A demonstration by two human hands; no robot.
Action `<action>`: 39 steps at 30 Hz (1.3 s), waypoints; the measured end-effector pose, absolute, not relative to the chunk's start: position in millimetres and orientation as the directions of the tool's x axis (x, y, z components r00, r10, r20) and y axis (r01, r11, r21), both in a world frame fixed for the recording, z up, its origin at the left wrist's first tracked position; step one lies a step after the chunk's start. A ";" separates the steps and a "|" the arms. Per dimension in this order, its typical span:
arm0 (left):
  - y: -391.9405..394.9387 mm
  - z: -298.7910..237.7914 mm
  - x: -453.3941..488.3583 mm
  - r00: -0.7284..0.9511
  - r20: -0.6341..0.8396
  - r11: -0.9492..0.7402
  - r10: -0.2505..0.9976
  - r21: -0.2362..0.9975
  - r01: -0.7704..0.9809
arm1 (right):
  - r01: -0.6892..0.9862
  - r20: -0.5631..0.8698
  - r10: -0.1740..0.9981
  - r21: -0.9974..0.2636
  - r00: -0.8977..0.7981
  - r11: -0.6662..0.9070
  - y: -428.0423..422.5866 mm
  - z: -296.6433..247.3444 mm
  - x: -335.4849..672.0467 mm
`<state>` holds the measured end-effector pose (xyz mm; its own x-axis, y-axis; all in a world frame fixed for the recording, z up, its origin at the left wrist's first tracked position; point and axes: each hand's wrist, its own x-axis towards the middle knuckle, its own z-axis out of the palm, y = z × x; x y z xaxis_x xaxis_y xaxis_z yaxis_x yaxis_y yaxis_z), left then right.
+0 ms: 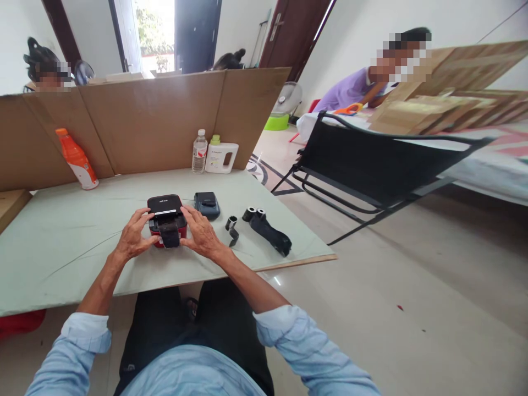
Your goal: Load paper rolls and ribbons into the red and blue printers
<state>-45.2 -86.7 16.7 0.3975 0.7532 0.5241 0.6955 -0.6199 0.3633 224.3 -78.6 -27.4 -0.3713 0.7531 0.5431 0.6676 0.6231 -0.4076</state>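
Note:
A small red and black device (165,208) with its lid raised sits on the pale green table (61,231) in front of me. My left hand (134,236) grips its left side, fingers curled round the edge. From the other side my right hand (201,231) holds it, thumb near a black strip (170,235) that hangs out of the front. A second, dark blue-grey device (207,204) lies just behind my right hand.
A curled black strip (232,227) and a long black part with two rolls (268,231) lie right of my hands. An orange bottle (77,159), a water bottle (199,152) and a white jug (221,156) stand by the cardboard wall. A black folding chair (371,165) stands to the right, with people beyond.

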 end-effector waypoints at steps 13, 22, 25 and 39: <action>-95.2 10.2 -35.2 0.283 0.499 -0.484 0.819 0.337 0.808 | 0.688 0.554 0.754 -0.393 -0.352 0.610 -71.1 -35.9 222.8; -96.2 7.9 -34.5 0.249 0.467 -0.440 0.848 0.360 0.823 | 0.682 0.546 0.767 -0.419 -0.339 0.599 -72.4 -39.4 217.5; -95.9 -1.1 -34.4 0.242 0.446 -0.438 0.862 0.412 0.799 | 0.671 0.530 0.796 -0.479 -0.293 0.566 -73.5 -50.1 213.8; -92.1 -29.4 -22.8 0.211 0.420 -0.417 0.883 0.493 0.763 | 0.608 0.447 0.862 -0.622 -0.240 0.493 -77.6 -76.2 205.2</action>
